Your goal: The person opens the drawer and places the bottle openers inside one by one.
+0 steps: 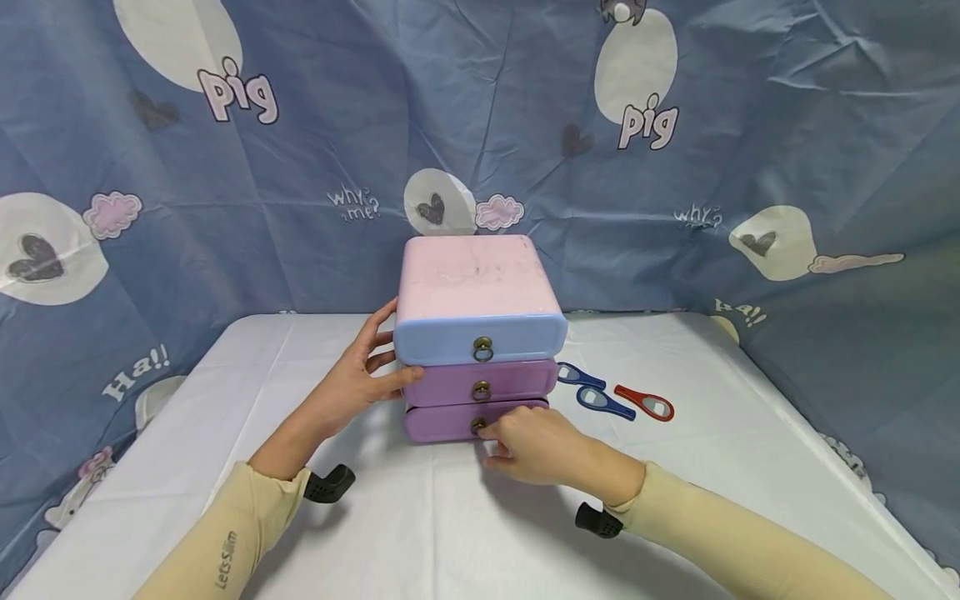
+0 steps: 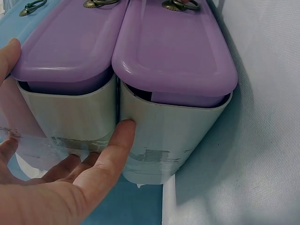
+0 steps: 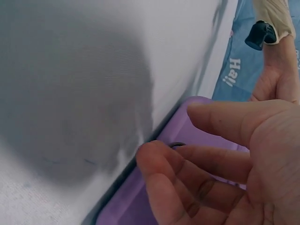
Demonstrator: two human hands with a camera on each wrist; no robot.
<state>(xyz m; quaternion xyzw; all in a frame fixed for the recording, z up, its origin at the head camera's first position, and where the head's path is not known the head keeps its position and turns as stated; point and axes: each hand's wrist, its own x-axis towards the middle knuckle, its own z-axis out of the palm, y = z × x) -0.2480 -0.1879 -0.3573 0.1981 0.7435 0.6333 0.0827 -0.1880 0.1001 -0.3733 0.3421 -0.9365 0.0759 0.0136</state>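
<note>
A small cabinet with three stacked drawers stands on the white table, with a pink top [image 1: 476, 271]. Its upper drawer [image 1: 442, 342] is light blue; the middle drawer [image 1: 442, 385] and bottom drawer [image 1: 442, 423] are purple, each with a brass ring pull. My left hand [image 1: 369, 375] rests along the cabinet's left side, fingers spread, thumb by the front edge. In the left wrist view, both purple drawer fronts sit slightly forward of the pale casing [image 2: 164, 126]. My right hand [image 1: 536, 446] has its index finger hooked at the bottom drawer's ring pull [image 1: 477, 425].
Right of the cabinet lie two blue-handled bottle openers [image 1: 606, 402] and a red one [image 1: 645, 402], flat on the table [image 1: 360, 533]. Behind the table hangs a blue printed cloth [image 1: 337, 150]. A black wrist camera [image 1: 330, 484] sits at the left cuff.
</note>
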